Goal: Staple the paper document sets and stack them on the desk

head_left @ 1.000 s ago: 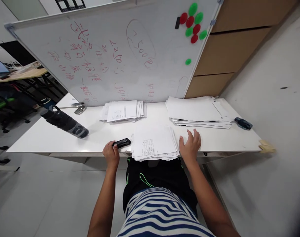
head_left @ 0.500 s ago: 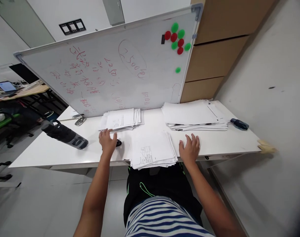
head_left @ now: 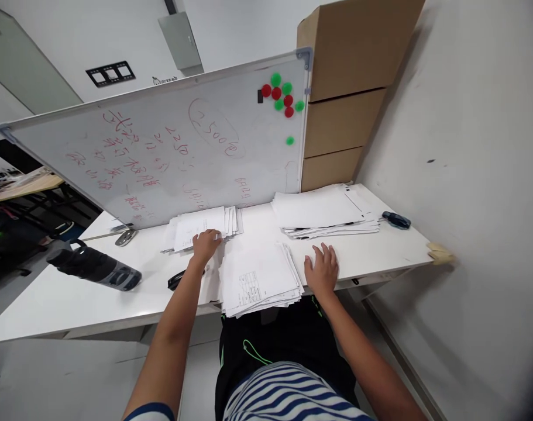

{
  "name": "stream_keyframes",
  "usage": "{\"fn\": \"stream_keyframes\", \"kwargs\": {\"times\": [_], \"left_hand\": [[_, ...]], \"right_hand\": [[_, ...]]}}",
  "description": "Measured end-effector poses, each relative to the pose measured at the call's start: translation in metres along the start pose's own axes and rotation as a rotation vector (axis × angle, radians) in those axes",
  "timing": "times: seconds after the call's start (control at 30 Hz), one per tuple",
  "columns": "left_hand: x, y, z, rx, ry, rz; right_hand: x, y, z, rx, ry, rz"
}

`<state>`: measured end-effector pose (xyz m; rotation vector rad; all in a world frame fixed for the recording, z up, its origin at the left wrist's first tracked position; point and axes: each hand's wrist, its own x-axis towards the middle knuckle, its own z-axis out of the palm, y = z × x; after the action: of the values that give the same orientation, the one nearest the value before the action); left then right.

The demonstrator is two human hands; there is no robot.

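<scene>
My left hand (head_left: pixel 206 245) is over the near right corner of the left paper stack (head_left: pixel 189 228), its fingers stretched out and apparently touching the sheets. Nothing shows in its grasp. A black elongated object, perhaps a stapler (head_left: pixel 175 281), lies beside my left forearm. In front of me a stack of printed papers (head_left: pixel 266 272) sits at the desk's front edge, its sheets unevenly aligned. To the right of this stack, my right hand (head_left: pixel 322 272) rests on the desk with spread fingers and holds nothing. Behind it lies a wider paper stack (head_left: pixel 319 209).
A dark bottle (head_left: pixel 95 266) stands at the desk's left, near a grey oval object (head_left: pixel 124 237). The whiteboard (head_left: pixel 169 146) with magnets leans at the back beside cardboard boxes (head_left: pixel 345 58). A dark blue object (head_left: pixel 396 220) lies by the right wall.
My left hand has moved right and up to the left stack's near right corner, exposing more of the black object. My right hand stays spread on the desk. The view has shifted.
</scene>
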<state>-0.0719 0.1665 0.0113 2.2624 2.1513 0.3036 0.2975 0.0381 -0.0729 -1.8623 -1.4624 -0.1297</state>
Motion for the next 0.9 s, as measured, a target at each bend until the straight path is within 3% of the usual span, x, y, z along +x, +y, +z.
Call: {"fn": "stream_keyframes", "kwargs": {"times": [0.27,0.5,0.63,0.73,0.8,0.9], "left_hand": [[-0.003,0.002,-0.005,-0.049,0.029,-0.021],[-0.011,0.012,-0.005,-0.221,0.12,-0.192],[-0.036,0.035,-0.022,-0.708,0.234,-0.298],[-0.062,0.063,-0.044,-1.113,0.226,-0.283],[-0.081,0.081,-0.06,-1.473,0.161,-0.278],[-0.106,0.1,-0.081,-1.844,-0.06,-0.27]], "right_hand": [[0.0,0.0,0.001,0.011,-0.007,0.013],[-0.001,0.004,0.002,0.049,-0.003,0.018],[-0.002,0.007,0.003,0.075,-0.019,0.013],[-0.001,0.007,0.004,0.109,-0.027,0.02],[0.001,0.005,0.002,0.154,-0.044,0.048],[0.001,-0.004,-0.01,0.378,-0.128,0.153]]}}
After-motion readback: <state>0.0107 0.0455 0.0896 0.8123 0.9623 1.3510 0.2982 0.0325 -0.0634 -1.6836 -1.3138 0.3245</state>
